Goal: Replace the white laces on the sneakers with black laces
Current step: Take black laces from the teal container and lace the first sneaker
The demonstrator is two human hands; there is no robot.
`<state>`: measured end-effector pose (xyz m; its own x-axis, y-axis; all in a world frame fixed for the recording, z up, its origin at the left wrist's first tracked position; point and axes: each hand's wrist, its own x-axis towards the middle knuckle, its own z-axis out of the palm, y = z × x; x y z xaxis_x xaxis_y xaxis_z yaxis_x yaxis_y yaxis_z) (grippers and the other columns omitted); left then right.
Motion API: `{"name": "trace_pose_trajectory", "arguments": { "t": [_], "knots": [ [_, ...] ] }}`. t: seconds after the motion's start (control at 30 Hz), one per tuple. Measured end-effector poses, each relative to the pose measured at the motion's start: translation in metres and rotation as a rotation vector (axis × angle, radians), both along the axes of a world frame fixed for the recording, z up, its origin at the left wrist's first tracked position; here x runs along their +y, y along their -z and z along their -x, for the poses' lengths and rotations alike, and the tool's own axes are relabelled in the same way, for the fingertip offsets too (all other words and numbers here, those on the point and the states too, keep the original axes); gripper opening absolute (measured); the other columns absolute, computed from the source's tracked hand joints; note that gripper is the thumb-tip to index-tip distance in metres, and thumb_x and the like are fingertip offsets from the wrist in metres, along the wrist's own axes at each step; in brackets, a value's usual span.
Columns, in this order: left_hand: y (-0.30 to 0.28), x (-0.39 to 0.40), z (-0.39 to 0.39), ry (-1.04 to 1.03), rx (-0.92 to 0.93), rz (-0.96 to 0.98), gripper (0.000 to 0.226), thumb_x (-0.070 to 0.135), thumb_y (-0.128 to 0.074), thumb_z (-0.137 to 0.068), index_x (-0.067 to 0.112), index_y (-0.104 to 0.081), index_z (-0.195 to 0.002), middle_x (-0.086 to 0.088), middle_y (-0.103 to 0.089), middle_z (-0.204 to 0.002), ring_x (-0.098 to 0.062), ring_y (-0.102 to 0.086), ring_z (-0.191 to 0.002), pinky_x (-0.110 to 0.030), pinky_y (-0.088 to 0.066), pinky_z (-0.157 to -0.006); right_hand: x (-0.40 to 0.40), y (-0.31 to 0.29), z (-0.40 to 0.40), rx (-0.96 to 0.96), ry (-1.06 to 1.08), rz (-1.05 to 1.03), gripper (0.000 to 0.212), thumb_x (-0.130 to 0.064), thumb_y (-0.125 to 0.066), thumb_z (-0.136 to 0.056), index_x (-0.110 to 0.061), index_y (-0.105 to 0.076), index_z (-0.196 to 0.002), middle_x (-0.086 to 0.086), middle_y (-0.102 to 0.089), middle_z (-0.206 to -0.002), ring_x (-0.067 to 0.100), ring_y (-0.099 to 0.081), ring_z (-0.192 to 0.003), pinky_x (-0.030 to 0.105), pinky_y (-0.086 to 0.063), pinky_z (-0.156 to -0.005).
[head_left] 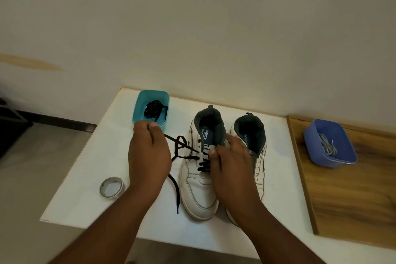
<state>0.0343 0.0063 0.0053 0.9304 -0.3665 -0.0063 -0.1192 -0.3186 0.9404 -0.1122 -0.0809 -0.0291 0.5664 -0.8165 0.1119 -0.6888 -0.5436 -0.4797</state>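
White table: leather sneaker, flat black lace threaded.

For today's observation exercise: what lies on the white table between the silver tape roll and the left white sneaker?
In the head view, the loose end of the black lace trails on the white table between the silver tape roll and the left white sneaker; the left forearm crosses above.

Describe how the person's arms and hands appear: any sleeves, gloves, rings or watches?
Both forearms are bare as far as the frame shows, with no sleeve visible. The left hand and right hand wear no gloves. No ring, watch or bracelet shows. Fingernails look short and unpainted.
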Motion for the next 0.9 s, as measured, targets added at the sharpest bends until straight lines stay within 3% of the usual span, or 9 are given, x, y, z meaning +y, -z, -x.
{"name": "trace_pose_trajectory", "arguments": {
  "t": [0.1, 0.17, 0.27, 0.33, 0.53, 0.73, 0.83, 0.9],
  "knots": [
    [0.002, 0.001, -0.002, 0.033, -0.052, 0.007, 0.017, 0.031, -0.045, -0.106, 0.016, -0.050, -0.100, 0.005, -0.054, -0.076, -0.008, -0.054, -0.069, -0.032, -0.048, -0.065, 0.002, -0.002, 0.000, 0.042, -0.022, -0.010, 0.038, -0.058, -0.042, -0.099, -0.035, -0.071, -0.108, 0.001, -0.038, -0.160, 0.021, -0.021, -0.152, 0.044, -0.026, -0.122],
    [0.005, 0.004, -0.002, 0.114, -0.095, -0.035, 0.017, 0.041, -0.058, -0.099, 0.025, -0.054, -0.101, 0.009, -0.056, -0.076, -0.007, -0.056, -0.070, -0.031, -0.050, -0.065, 0.003, -0.004, 0.001, 0.072, -0.038, -0.015, 0.035, -0.060, -0.048, -0.095, -0.038, -0.068, -0.114, 0.000, -0.033, -0.162, 0.022, -0.017, -0.154, 0.044, -0.023, -0.122],
    [0.014, 0.010, -0.006, 0.320, -0.325, -0.376, 0.015, 0.054, -0.064, -0.091, 0.040, -0.063, -0.098, 0.017, -0.059, -0.088, -0.003, -0.057, -0.081, -0.024, -0.043, -0.065, 0.003, -0.005, 0.003, 0.084, -0.034, -0.025, 0.034, -0.059, -0.055, -0.093, -0.040, -0.066, -0.119, 0.001, -0.031, -0.164, 0.022, -0.016, -0.154, 0.044, -0.021, -0.122],
    [0.018, 0.013, -0.008, 0.396, -0.367, -0.522, 0.018, 0.054, -0.061, -0.093, 0.039, -0.070, -0.096, 0.015, -0.062, -0.092, -0.006, -0.058, -0.085, -0.025, -0.038, -0.067, 0.003, -0.005, 0.003, 0.078, -0.028, -0.022, 0.034, -0.059, -0.058, -0.092, -0.040, -0.066, -0.119, 0.001, -0.031, -0.164, 0.022, -0.017, -0.154, 0.044, -0.023, -0.121],
    [0.014, 0.009, -0.015, 0.206, -0.462, -0.366, 0.027, 0.045, -0.047, -0.102, 0.024, -0.064, -0.100, 0.009, -0.058, -0.087, -0.010, -0.056, -0.078, -0.025, -0.040, -0.071, 0.005, -0.009, 0.001, 0.080, -0.016, -0.048, 0.043, -0.059, -0.061, -0.090, -0.040, -0.065, -0.128, -0.001, -0.030, -0.165, 0.021, -0.017, -0.154, 0.044, -0.022, -0.123],
    [0.011, 0.010, -0.016, 0.109, -0.406, -0.128, 0.019, 0.034, -0.052, -0.103, 0.021, -0.065, -0.105, 0.006, -0.061, -0.091, -0.010, -0.057, -0.085, -0.016, -0.040, -0.075, 0.005, -0.010, 0.003, 0.062, -0.021, -0.066, 0.042, -0.057, -0.063, -0.090, -0.040, -0.065, -0.128, -0.002, -0.030, -0.165, 0.020, -0.015, -0.154, 0.042, -0.018, -0.122],
    [0.016, 0.009, -0.017, 0.184, -0.321, -0.133, 0.018, 0.036, -0.054, -0.101, 0.027, -0.062, -0.116, 0.004, -0.056, -0.108, -0.011, -0.057, -0.097, -0.021, -0.046, -0.085, 0.005, -0.009, 0.003, 0.062, -0.025, -0.064, 0.042, -0.058, -0.063, -0.089, -0.041, -0.065, -0.128, -0.002, -0.029, -0.165, 0.020, -0.015, -0.154, 0.043, -0.018, -0.122],
    [0.023, 0.009, -0.015, 0.302, -0.275, -0.270, 0.034, 0.036, -0.061, -0.098, 0.033, -0.058, -0.131, -0.001, -0.046, -0.131, -0.020, -0.052, -0.116, -0.033, -0.047, -0.098, 0.005, -0.009, 0.003, 0.066, -0.024, -0.064, 0.042, -0.058, -0.063, -0.089, -0.041, -0.064, -0.127, -0.002, -0.029, -0.165, 0.020, -0.015, -0.154, 0.044, -0.018, -0.122]
  ]
}}
